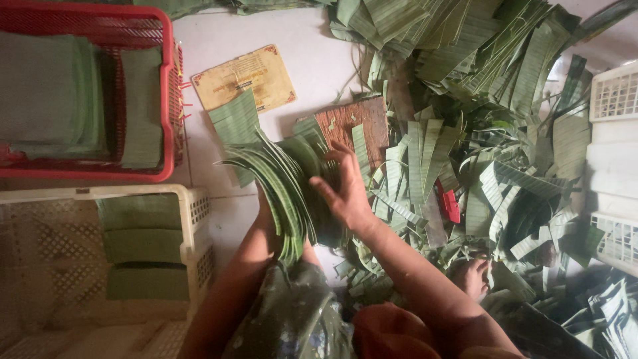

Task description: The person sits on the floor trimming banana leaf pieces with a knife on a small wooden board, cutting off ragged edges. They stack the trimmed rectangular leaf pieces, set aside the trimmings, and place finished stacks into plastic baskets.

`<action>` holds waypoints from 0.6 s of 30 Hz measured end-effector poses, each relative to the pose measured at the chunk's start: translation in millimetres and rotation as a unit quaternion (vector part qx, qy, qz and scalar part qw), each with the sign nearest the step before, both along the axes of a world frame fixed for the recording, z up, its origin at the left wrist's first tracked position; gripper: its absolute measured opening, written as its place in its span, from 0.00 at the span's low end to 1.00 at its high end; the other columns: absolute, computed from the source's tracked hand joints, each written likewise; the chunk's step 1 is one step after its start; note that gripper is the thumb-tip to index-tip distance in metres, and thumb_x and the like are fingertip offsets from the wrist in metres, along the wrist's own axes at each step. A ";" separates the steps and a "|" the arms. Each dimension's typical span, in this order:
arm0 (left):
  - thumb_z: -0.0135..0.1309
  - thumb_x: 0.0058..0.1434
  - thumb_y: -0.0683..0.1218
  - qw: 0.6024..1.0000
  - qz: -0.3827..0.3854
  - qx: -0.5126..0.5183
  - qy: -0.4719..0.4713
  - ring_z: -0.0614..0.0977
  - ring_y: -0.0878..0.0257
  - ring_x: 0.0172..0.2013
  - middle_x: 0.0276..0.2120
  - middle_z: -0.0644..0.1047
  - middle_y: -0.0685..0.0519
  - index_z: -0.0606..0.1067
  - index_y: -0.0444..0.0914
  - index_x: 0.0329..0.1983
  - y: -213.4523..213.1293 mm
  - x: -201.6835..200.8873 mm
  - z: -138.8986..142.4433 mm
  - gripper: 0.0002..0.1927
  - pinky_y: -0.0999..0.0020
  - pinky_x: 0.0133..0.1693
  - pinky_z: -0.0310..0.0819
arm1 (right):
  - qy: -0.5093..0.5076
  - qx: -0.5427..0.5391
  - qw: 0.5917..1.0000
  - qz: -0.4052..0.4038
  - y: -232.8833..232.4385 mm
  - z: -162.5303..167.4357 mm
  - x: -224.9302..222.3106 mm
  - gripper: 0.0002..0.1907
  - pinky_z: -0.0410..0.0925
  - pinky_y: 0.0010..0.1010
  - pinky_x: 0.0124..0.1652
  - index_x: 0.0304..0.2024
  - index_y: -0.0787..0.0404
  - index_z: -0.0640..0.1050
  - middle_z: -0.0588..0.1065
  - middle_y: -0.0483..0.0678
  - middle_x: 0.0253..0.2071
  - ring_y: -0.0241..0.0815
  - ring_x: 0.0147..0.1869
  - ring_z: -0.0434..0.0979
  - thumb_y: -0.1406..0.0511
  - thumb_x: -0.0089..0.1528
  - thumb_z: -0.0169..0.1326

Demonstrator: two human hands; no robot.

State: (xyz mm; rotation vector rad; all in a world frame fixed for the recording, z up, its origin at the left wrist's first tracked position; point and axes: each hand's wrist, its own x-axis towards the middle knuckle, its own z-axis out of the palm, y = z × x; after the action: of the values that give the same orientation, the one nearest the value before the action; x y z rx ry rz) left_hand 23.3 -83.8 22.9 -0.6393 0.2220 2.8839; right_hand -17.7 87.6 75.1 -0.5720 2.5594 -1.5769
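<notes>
From my remote seat, the biggest thing I see is the heap of cut banana-leaf strips (pixel 492 100) spread across the floor to the right, then the red basket (pixel 167 100) at upper left with flat leaf piles in it, and the cream crate (pixel 193 199) below it holding three more folded piles. Between them the stack of trimmed leaves (pixel 282 183) stands on edge, fanned, in front of the knees. My right hand (pixel 345 193) lies flat against its face, fingers spread, pressing rather than clasping; the left hand is hidden behind the stack, so I cannot tell its grip. I judge this as squaring the bundle; next calls for even pressure from both sides.
</notes>
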 end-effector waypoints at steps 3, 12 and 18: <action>0.46 0.71 0.65 1.000 0.007 0.006 0.002 0.81 0.57 0.42 0.46 0.80 0.49 0.75 0.39 0.54 -3.8 2.9 -2.6 0.27 0.60 0.43 0.78 | 0.002 -0.045 0.999 -0.022 4.5 -16.6 -3.5 0.20 0.63 0.47 0.71 0.59 0.62 0.69 0.68 0.55 0.65 0.59 0.77 0.65 0.69 0.67 0.58; 0.46 0.71 0.64 1.000 0.003 0.026 -0.011 0.81 0.57 0.42 0.46 0.80 0.48 0.76 0.38 0.55 0.9 1.2 -1.6 0.27 0.62 0.43 0.78 | 0.001 -0.036 0.999 -0.013 8.2 -0.8 -1.1 0.15 0.68 0.43 0.65 0.56 0.61 0.75 0.61 0.59 0.71 0.58 0.71 0.70 0.74 0.66 0.57; 0.48 0.68 0.64 1.000 0.001 0.017 -0.016 0.80 0.56 0.44 0.47 0.79 0.47 0.74 0.38 0.57 3.4 0.3 6.5 0.28 0.61 0.44 0.77 | -0.003 0.026 0.999 -0.034 -1.8 8.0 0.9 0.20 0.72 0.41 0.58 0.54 0.58 0.79 0.58 0.61 0.71 0.58 0.62 0.74 0.69 0.59 0.63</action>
State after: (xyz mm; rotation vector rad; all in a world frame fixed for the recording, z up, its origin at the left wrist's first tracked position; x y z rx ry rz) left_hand 23.6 -80.3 29.4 -0.6806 0.1670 2.8698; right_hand -16.8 85.8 83.1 -0.4790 2.6324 -1.5252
